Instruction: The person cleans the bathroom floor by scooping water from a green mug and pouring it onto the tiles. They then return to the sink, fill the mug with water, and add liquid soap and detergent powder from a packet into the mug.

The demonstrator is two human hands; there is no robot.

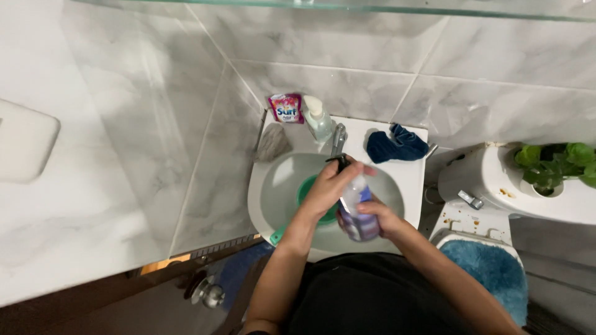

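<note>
A white oval ceramic sink (273, 186) holds a green plastic scoop (305, 189). Above it, a clear plastic spray bottle with purple label (359, 211) sits tilted, right hand (377, 214) wrapped around its body, left hand (332, 186) closed over its black nozzle (340, 161).

This is a home bathroom. A white ceramic washbasin (410, 177) stands against walls of grey-veined marble tile (124, 142), with a chrome tap (338, 138) at its back rim. Right of the washbasin stands a white toilet (496, 180) with a fluffy blue lid cover (496, 270). Behind the tap, a soap pump bottle (318, 118) and a detergent sachet (286, 108) rest against the wall.
</note>
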